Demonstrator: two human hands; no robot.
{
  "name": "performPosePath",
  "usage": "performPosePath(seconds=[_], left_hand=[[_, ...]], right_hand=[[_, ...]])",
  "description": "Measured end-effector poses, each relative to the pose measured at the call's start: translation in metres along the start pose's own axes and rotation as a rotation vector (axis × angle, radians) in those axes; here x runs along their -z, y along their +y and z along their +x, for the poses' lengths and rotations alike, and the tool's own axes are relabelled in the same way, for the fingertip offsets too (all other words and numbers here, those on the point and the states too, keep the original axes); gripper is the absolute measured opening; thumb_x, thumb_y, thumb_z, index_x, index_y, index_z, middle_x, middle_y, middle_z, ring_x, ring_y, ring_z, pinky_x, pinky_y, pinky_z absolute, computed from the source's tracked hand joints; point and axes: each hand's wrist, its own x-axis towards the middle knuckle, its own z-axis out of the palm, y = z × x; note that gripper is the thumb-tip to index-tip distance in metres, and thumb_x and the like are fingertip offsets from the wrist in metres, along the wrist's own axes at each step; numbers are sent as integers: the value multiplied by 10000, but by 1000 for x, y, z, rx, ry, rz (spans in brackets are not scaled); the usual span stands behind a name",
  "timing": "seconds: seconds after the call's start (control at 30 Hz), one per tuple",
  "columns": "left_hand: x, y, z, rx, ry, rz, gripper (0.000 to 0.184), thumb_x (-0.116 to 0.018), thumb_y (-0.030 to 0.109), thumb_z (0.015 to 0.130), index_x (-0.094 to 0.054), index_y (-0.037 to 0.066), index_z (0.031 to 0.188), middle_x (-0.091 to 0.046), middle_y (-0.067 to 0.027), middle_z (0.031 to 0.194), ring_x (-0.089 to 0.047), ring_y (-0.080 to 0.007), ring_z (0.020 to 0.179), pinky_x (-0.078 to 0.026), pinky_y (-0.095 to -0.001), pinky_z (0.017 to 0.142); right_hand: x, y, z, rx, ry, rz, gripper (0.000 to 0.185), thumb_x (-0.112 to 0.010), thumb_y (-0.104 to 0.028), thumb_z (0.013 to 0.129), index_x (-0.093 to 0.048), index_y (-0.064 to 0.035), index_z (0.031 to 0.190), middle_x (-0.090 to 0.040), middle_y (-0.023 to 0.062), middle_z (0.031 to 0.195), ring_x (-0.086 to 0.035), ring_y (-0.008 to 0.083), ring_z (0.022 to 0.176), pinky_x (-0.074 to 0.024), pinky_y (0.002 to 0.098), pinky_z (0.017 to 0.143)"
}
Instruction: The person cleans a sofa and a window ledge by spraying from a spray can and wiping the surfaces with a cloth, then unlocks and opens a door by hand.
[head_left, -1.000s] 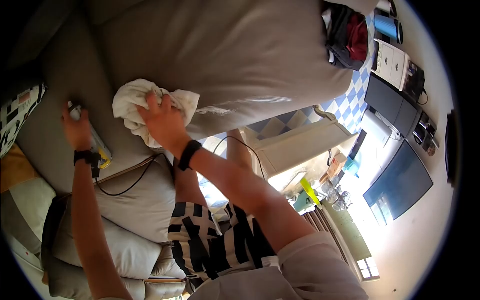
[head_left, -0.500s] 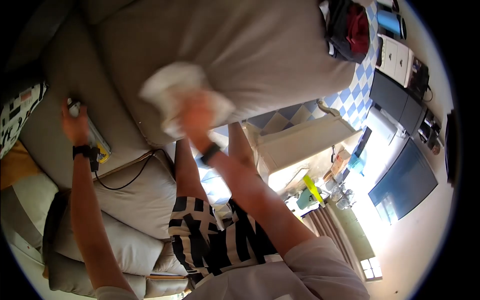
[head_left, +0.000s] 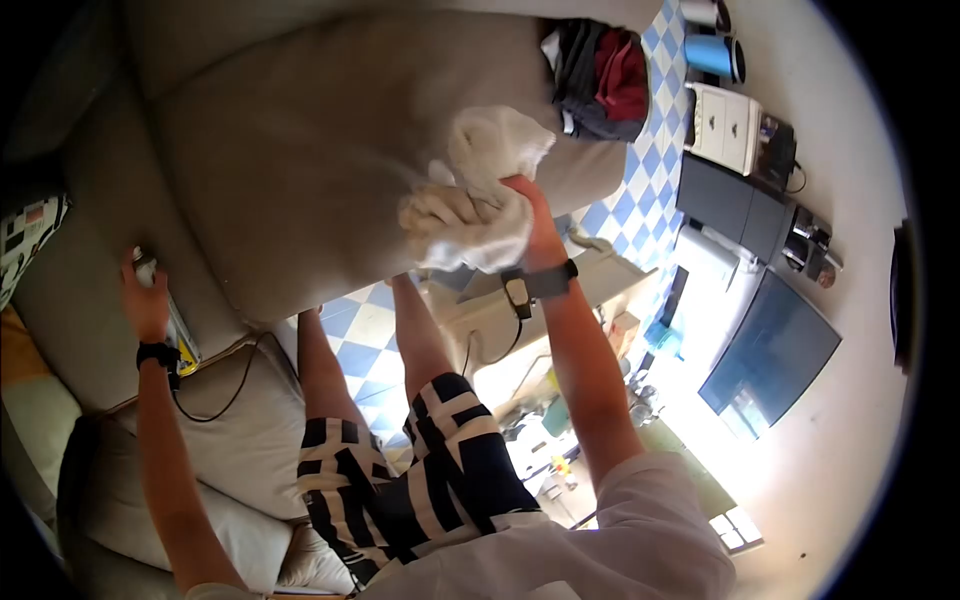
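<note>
My right hand [head_left: 541, 228] grips a crumpled white cloth [head_left: 468, 212], which hangs bunched over the brown sofa seat [head_left: 300, 150] near its front edge. At the left, my left hand [head_left: 147, 303] is wrapped round the top of a spray can [head_left: 181, 342]. This can has a silver upper end and a yellow patch near its base, and it lies along the sofa by my wrist. My fingers hide part of its cap. Both wrists wear dark bands with a cable attached.
Dark and red folded clothes [head_left: 603, 80] lie at the seat's far end. A cream-coloured table [head_left: 540, 290] stands beside my legs on the blue and white tiled floor [head_left: 650, 130]. A patterned cushion [head_left: 28, 240] is at the far left. A television [head_left: 770, 355] stands to the right.
My right hand has moved right along the seat with the cloth, towards the folded clothes, and the cloth looks more bunched. My left hand still holds the spray can. The whole view has shifted.
</note>
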Motion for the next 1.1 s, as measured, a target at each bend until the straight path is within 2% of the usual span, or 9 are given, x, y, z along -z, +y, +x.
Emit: performPosePath(seconds=[0.03, 0.1, 0.17, 0.23, 0.37, 0.57, 0.7, 0.9, 1.1], left_hand=[[8, 8, 1, 22, 1, 56, 620, -688, 205, 883, -503, 190, 1474, -576, -191, 1400, -612, -412, 1189, -530, -493, 970], [15, 20, 5, 41, 20, 141, 625, -686, 209, 886, -493, 203, 1480, -576, -190, 1397, -622, -417, 1175, -544, -500, 945], [14, 24, 2, 49, 37, 207, 626, -682, 215, 891, -482, 214, 1483, -574, -193, 1395, -632, -425, 1161, -559, -506, 913], [13, 25, 2, 95, -8, 234, 636, -688, 232, 887, -472, 226, 1485, -572, -194, 1393, -640, -435, 1146, -566, -517, 886], [20, 33, 5, 146, -41, 172, 627, -686, 276, 898, -479, 236, 1488, -567, -164, 1401, -600, -411, 1216, -543, -500, 950], [21, 42, 3, 144, -46, 192, 632, -688, 283, 889, -478, 251, 1485, -600, -187, 1337, -664, -423, 1079, -574, -517, 846], [16, 38, 0, 107, -10, 171, 636, -691, 285, 891, -476, 253, 1489, -601, -190, 1334, -669, -426, 1060, -576, -524, 839], [12, 38, -4, 99, 23, 113, 654, -696, 285, 890, -464, 255, 1500, -582, -199, 1366, -659, -431, 1085, -572, -520, 867], [19, 52, 1, 174, -60, 175, 663, -698, 284, 877, -461, 269, 1497, -558, -220, 1399, -647, -442, 1123, -566, -518, 891]], right_hand=[[-25, -7, -5, 17, -47, 133, 235, -678, -105, 932, -676, -30, 1156, -697, 157, 1179, -686, 278, 1054, -595, 416, 873], [-91, -31, -53, -55, -181, 471, 589, -476, -451, 1051, -505, -19, 1450, -591, 210, 1399, -588, 354, 1281, -469, 467, 1116], [-104, -10, -49, 235, -124, 439, 421, -586, -264, 1007, -548, 8, 1326, -648, 200, 1288, -656, 340, 1163, -550, 468, 1030], [-127, -2, -53, 320, -154, 472, 442, -580, -260, 998, -537, 14, 1342, -644, 207, 1294, -654, 347, 1164, -552, 474, 1025], [-179, 6, -50, 231, -296, 575, 486, -569, -253, 980, -516, 26, 1375, -636, 221, 1305, -651, 363, 1165, -555, 486, 1015], [-214, 28, -31, 12, -492, 639, 565, -549, -242, 943, -485, 50, 1423, -631, 245, 1313, -648, 388, 1163, -559, 502, 1000], [-162, 51, -13, -74, -248, 355, 587, -527, -322, 941, -528, 56, 1390, -659, 236, 1279, -659, 366, 1148, -541, 439, 1025], [-210, 21, -54, -191, -333, 88, 514, -593, -176, 857, -588, 62, 1312, -685, 230, 1231, -678, 322, 1116, -560, 394, 955], [-213, 6, -34, 390, -62, -825, 457, -652, -83, 865, -628, 26, 1308, -654, 233, 1209, -676, 337, 1055, -529, 416, 929]])
